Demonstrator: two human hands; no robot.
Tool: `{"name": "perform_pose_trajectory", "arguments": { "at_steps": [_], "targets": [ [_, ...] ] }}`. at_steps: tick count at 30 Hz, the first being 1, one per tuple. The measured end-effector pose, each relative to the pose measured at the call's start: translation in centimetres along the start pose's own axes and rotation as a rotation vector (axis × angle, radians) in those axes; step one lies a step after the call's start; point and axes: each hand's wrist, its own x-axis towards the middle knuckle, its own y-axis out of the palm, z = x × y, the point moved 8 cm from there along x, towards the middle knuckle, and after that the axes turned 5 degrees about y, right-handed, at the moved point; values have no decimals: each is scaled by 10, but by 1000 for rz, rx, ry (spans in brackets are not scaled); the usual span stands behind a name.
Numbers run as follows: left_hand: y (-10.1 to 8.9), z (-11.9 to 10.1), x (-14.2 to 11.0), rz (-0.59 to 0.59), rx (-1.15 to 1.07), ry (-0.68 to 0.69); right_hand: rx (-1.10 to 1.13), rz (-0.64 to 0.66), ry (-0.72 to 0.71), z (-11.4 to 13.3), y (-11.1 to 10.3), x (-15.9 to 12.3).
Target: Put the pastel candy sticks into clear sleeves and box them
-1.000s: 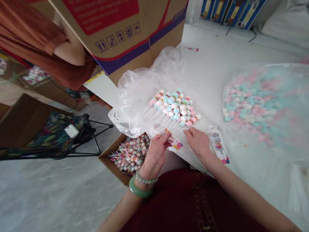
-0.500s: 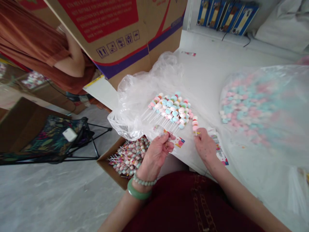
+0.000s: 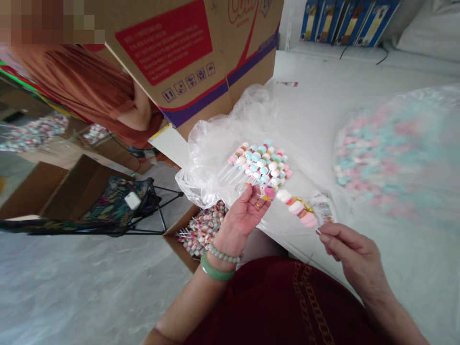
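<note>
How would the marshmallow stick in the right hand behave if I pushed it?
The marshmallow stick would probably squash where pressed, as its pieces look puffy. It seems light: the right hand pinches it by one end. Laid down, it might roll, given its rounded pieces.

There are two hands (image 3: 354, 247), one held candy stick (image 3: 296, 207) and four blue boxes (image 3: 345, 26).

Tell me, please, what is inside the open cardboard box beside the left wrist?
Many marshmallow sticks lie in the box; deeper layers and the part behind the left hand are covered.
</note>
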Motion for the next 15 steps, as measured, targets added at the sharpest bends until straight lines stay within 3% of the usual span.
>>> {"name": "perform_pose_trajectory", "arguments": {
  "at_steps": [8, 12, 15],
  "targets": [
    [15, 4, -1, 99, 112, 37, -208, 54, -242, 23, 7, 1],
    [29, -1, 0, 289, 304, 219, -297, 86, -384, 31, 8, -4],
    [36, 5, -2, 402, 448, 244, -286, 94, -340, 25, 10, -2]
  ]
}}
